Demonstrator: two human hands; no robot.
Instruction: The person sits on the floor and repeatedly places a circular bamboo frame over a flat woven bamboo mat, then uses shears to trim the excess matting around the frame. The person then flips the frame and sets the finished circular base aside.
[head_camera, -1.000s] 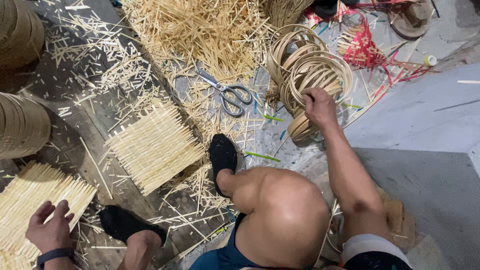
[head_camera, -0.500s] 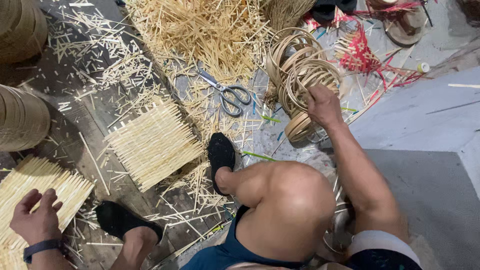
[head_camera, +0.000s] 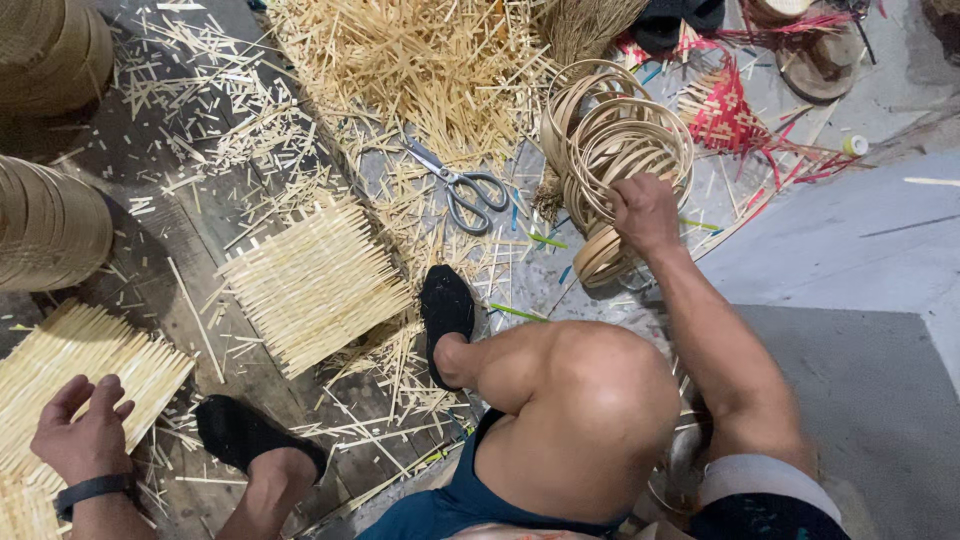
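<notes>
I sit on the floor with both knees up and black socks on my feet. My right hand (head_camera: 645, 210) reaches forward and grips a pile of bamboo hoop rings (head_camera: 610, 140) at its near edge. My left hand (head_camera: 85, 430) rests with fingers spread on a flat woven bamboo mat (head_camera: 70, 370) at the lower left; a dark band is on that wrist. A second woven mat (head_camera: 315, 285) lies between my feet and the wooden boards.
Scissors (head_camera: 465, 185) lie beside a big heap of bamboo splints (head_camera: 410, 70). Stacked round baskets (head_camera: 45, 225) stand at the left. Red woven pieces (head_camera: 725, 110) and a sandal (head_camera: 815, 65) lie at the far right. A grey slab (head_camera: 850, 260) borders the right side.
My right hand has stayed on the hoop rings and closed on them. My left hand shifted slightly on the mat, fingers spreading. The view tilted a little.
</notes>
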